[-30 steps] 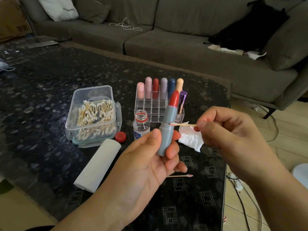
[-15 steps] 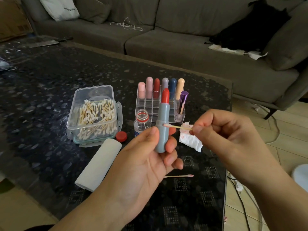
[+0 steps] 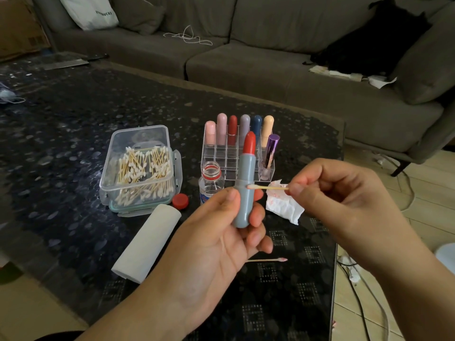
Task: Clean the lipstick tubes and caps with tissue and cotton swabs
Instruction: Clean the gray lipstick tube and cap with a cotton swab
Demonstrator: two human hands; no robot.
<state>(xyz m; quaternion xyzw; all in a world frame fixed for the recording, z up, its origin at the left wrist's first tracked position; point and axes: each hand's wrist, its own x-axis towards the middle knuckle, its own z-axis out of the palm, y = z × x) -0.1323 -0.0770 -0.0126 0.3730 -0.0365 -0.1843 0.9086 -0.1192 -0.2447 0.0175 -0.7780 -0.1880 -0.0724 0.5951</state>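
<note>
While left hand [image 3: 221, 232] fingers wrap tube [image 3: 243, 190] upright above bench [image 3: 73, 134], right hand [image 3: 339, 200] fingers pinch swab [image 3: 267, 187], tip touching tube seam. Judgement: rotate tube slowly, light pressure, keep tip off red bullet.

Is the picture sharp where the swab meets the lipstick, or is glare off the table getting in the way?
Head view: lipstick and swab are sharp and evenly lit; the glossy table shows pale speckled reflections at left, none on the hands; wide-angle bending curves the sofa.
</note>
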